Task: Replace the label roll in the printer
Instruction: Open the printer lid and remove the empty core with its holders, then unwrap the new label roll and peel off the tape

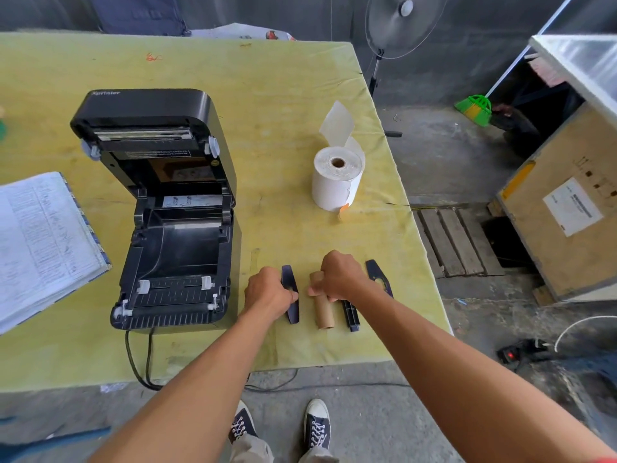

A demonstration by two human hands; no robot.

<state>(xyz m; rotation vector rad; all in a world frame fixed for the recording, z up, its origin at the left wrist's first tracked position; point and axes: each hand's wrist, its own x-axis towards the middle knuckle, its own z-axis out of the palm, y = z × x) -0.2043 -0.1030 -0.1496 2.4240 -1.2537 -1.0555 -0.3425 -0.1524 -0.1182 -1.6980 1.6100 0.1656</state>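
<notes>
Yellow-green cloth is spread over the table, and the printer is seen at the left with its lid raised and its roll bay empty. At the near edge the hands are kept apart. The left hand is closed on a black side plate, and the right hand is curled over the empty cardboard core, which is pinched between thumb and fingers. A black spindle is laid just beside the core.

The new label roll is placed farther away and a little to the right. It is stood on its end, so its long axis is upright and the core hole is turned upward. The right hand is judged the nearer one, and the roll would probably have to be tipped over before the spindle is passed through.
</notes>
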